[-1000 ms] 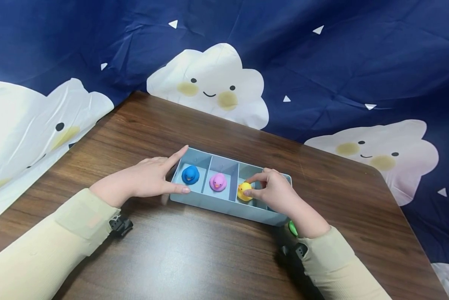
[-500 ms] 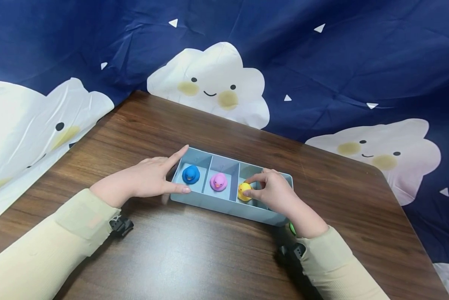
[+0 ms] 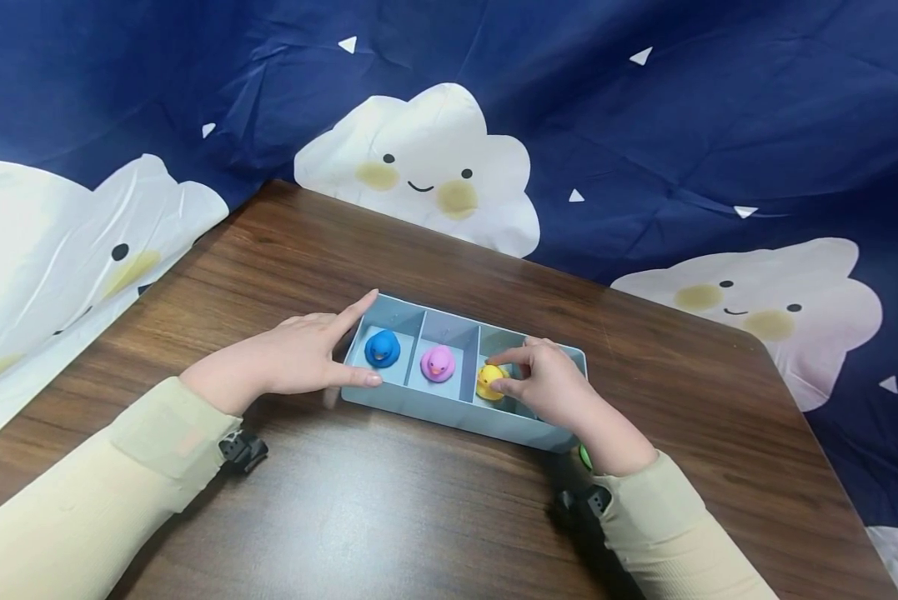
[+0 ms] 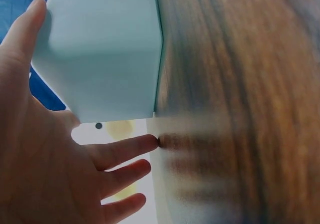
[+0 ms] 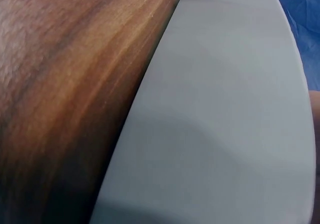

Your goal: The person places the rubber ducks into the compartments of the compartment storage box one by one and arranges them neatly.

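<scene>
Behind our brown surface [image 3: 343, 500] hangs a blue curtain [image 3: 569, 75]; our left hand [image 3: 294, 354], spread wide, touches the left end of the box [image 3: 452, 417], while our right hand [image 3: 555, 383] pinches the yellow duck [image 3: 486, 389], right of the pink duck [image 3: 438, 367] and blue duck [image 3: 382, 351] inside

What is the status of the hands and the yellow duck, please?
Left hand touching left end of tray. Right hand pinching yellow duck, inside tray. Divider close beside it; nothing else visibly in the way.

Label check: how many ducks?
3: blue duck, pink duck, yellow duck, left to right in box's first three compartments. Green thing beside its right end, mostly hidden, may be another.
</scene>
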Tool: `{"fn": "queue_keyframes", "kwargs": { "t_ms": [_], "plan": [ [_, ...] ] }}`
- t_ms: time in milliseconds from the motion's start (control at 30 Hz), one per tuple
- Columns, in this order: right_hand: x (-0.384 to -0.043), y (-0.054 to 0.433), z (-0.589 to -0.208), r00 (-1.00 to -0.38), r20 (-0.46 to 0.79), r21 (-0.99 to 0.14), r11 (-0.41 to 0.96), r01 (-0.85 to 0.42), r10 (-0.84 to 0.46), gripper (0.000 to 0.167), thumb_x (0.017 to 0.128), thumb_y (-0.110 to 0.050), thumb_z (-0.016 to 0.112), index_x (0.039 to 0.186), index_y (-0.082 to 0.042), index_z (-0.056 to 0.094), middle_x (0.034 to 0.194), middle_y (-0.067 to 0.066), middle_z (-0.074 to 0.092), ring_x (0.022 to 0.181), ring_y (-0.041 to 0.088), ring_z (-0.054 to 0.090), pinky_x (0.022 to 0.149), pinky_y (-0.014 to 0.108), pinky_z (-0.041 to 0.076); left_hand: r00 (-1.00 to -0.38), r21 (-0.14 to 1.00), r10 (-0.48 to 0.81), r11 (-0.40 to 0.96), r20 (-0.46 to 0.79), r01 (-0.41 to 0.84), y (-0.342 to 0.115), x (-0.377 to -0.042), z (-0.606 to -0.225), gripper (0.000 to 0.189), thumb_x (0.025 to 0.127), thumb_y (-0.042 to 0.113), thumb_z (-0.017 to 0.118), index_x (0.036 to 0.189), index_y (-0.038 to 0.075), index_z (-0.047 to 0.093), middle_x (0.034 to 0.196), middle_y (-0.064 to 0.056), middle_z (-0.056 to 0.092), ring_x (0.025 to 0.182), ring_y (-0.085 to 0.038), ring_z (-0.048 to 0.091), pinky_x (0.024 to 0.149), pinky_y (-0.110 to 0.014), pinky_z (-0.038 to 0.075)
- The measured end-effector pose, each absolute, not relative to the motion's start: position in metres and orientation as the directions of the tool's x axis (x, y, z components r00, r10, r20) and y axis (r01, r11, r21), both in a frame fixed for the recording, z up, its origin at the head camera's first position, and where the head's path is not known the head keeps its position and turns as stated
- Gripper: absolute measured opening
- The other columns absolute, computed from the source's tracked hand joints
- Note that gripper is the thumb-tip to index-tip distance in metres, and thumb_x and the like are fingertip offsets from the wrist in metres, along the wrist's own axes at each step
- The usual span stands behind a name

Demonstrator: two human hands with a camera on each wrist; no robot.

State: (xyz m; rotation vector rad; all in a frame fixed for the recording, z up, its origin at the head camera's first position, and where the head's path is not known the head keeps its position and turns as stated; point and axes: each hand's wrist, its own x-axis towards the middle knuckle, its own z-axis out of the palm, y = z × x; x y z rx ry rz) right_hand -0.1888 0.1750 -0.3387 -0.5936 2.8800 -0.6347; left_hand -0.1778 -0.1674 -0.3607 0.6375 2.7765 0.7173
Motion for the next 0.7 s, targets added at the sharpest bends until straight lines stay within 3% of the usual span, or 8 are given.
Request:
{"fn": "queue_keyframes", "kwargs": {
  "t_ms": [300, 700],
  "plan": [
    [-0.188, 0.1745, -0.3371, -0.914, -0.045, -0.451, 0.824, -0.342, -0.404, 0.035, 0.083, -0.022, 0.082, 0.115, -0.01, 0.075, 0.074, 0.004, 0.047, 0.07, 0.021, 0.043, 0.056, 0.034, 0.036, -0.884, 0.505, 0.462, 0.782, -0.076, 0.365, -0.1676, -0.1778, -0.3609, 0.113, 0.077, 0.085, 0.05, 0.16, 0.029, -0.004, 0.154, -0.017, 0.036, 0.14, -0.04, 0.033, 0.112, -0.058, 0.019],
    [-0.1881, 0.1729, -0.3388, -0.931, -0.029, -0.442, 0.84, -0.315, -0.364, 0.023, 0.085, -0.025, 0.081, 0.102, -0.011, 0.075, 0.071, 0.003, 0.048, 0.07, 0.021, 0.045, 0.058, 0.034, 0.036, -0.891, 0.493, 0.446, 0.795, -0.081, 0.353, -0.1667, -0.178, -0.3613, 0.114, 0.076, 0.087, 0.049, 0.159, 0.032, -0.005, 0.153, -0.017, 0.038, 0.139, -0.039, 0.034, 0.112, -0.058, 0.02]
  ]
}}
